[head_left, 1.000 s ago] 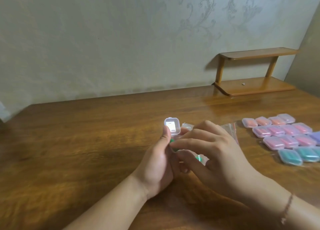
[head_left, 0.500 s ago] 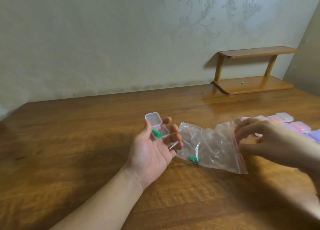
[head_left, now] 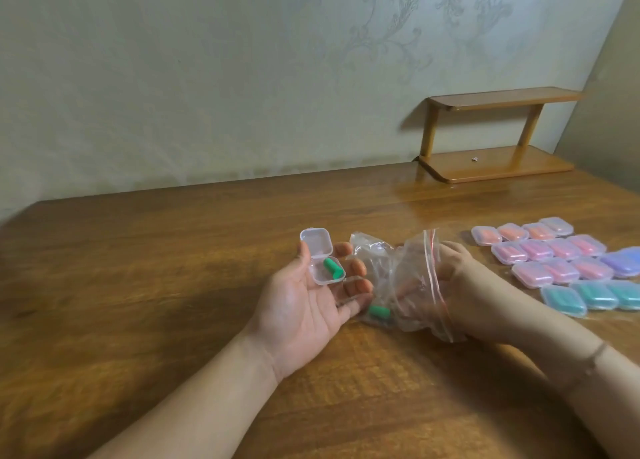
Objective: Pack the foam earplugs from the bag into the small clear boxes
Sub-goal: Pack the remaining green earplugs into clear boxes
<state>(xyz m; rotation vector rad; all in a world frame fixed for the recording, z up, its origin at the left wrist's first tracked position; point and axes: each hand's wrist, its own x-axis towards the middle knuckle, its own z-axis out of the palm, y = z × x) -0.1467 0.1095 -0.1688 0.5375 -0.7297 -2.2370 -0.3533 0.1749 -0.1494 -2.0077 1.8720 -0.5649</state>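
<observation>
My left hand [head_left: 304,313] lies palm up over the table, fingers straight. On those fingers rests a small clear box [head_left: 320,250] with its lid flipped open, and my thumb lies against its left edge. One green earplug [head_left: 331,268] sits inside the box. Just to the right is the crumpled clear zip bag [head_left: 388,264], with another green earplug [head_left: 379,311] at its lower left. My right hand [head_left: 464,285] reaches into the bag's mouth from the right. The plastic blurs its fingers.
Several closed small boxes [head_left: 568,261] holding orange, pink, purple and teal earplugs lie in rows at the right of the wooden table [head_left: 173,268]. A small two-tier wooden shelf [head_left: 495,162] stands at the back right against the wall.
A second ago both hands worked together at the box. My left palm then opened flat with the box, and my right hand went to the bag's mouth and has now pushed inside it.
</observation>
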